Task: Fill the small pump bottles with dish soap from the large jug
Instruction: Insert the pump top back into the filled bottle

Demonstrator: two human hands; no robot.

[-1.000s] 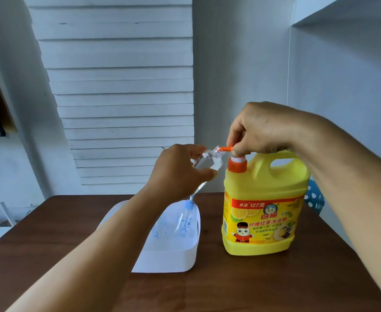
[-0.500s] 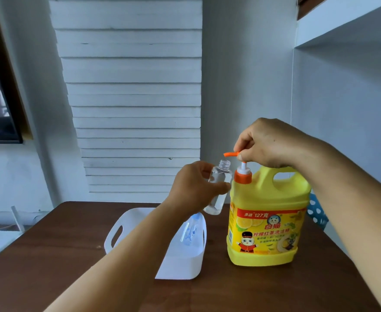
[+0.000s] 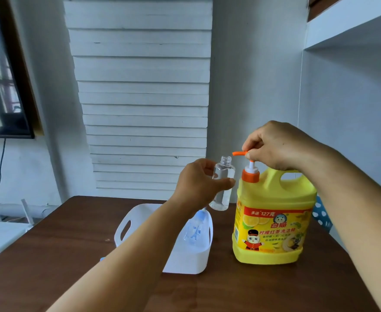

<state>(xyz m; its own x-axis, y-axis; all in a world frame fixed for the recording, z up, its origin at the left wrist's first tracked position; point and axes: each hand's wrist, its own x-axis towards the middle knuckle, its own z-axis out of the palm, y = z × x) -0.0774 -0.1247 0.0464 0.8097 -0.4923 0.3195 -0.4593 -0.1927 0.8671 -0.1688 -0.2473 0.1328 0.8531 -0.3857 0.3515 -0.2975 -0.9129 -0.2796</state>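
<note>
above the tabletop (image 3: 50, 255): left hand (image 3: 196, 183) grips clear small bottle (image 3: 222, 183); right hand (image 3: 272, 145) pinches orange pump head (image 3: 239, 153) of yellow jug (image 3: 272, 221).

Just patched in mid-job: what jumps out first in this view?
The yellow jug stands right of centre on the brown table, the right hand on its orange pump. The left hand holds an uncapped clear bottle beside the spout.
</note>
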